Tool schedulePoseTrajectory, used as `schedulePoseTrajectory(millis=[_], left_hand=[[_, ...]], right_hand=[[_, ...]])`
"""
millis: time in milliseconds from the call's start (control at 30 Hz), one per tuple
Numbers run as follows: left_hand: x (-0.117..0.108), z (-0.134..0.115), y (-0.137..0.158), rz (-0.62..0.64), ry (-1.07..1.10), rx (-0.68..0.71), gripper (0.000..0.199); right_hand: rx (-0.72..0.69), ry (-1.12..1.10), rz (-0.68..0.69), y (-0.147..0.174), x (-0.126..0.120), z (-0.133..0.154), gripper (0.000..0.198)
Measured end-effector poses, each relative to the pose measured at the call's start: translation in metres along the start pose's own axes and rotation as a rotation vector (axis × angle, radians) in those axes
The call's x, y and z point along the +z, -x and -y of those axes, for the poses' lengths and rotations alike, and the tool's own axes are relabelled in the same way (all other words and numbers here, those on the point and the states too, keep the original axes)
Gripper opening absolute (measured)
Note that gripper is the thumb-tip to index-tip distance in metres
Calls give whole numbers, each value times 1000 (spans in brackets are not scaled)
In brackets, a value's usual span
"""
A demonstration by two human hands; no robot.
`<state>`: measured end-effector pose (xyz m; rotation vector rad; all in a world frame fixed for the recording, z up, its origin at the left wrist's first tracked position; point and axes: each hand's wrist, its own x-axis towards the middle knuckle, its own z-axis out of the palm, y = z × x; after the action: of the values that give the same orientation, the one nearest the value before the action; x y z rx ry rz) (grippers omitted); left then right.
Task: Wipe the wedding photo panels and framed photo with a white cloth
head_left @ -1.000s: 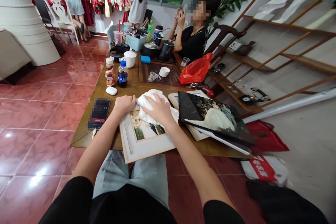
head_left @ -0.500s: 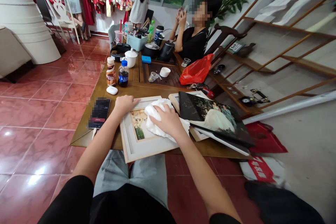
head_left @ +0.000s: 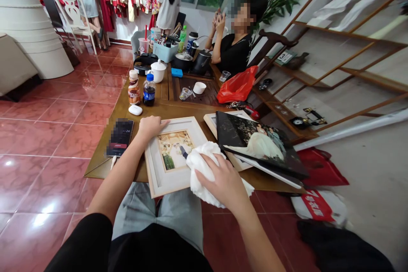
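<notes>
A picture frame [head_left: 156, 180] with a pale wooden edge and a wide white border lies at the front of the table, its near end jutting over the edge. My left hand [head_left: 151, 127] grips its upper left side, thumb on the border. My right hand [head_left: 219, 174] is closed on a crumpled white cloth [head_left: 204, 159] at the frame's lower right corner, covering that corner. Part of the cloth hangs past the table edge. The photo [head_left: 174, 148] inside the frame is mostly uncovered. A dark photo album [head_left: 237, 129] rests on more frames to the right.
A phone [head_left: 120, 136] with a cable, a white earbud case [head_left: 135, 110] and two bottles [head_left: 149, 90] stand left and behind. A red plastic bag [head_left: 237, 87] and a white cup [head_left: 199, 88] lie farther back. Another person [head_left: 234, 46] sits across the table.
My right hand has moved the white cloth right and toward me, from the photo's middle to the frame's lower right corner. The left hand stays where it was.
</notes>
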<state>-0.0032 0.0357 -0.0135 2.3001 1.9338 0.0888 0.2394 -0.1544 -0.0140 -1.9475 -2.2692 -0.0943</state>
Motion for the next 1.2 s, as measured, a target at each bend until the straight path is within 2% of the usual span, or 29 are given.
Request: schedulePoseTrajectory(millis=[133, 367, 467, 700, 1067, 1200], left_hand=[[-1, -1, 1, 5, -16, -6, 81], [-1, -1, 1, 5, -17, -7, 83], [0, -1, 1, -2, -17, -8, 83], [1, 0, 0, 6, -4, -13, 83], [0, 2, 1, -4, 38, 0, 79], [-1, 3, 2, 4, 63, 3, 79]], right_hand=[[-34, -67, -9, 11, -1, 16, 51], [-245, -284, 101, 20, -9, 78, 59], [-308, -337, 128, 22, -8, 95, 65], [-289, -275, 130, 8, -3, 101, 65], [-197, -167, 132, -61, 1, 117, 58], [-221, -163, 126, -69, 2, 116, 55]])
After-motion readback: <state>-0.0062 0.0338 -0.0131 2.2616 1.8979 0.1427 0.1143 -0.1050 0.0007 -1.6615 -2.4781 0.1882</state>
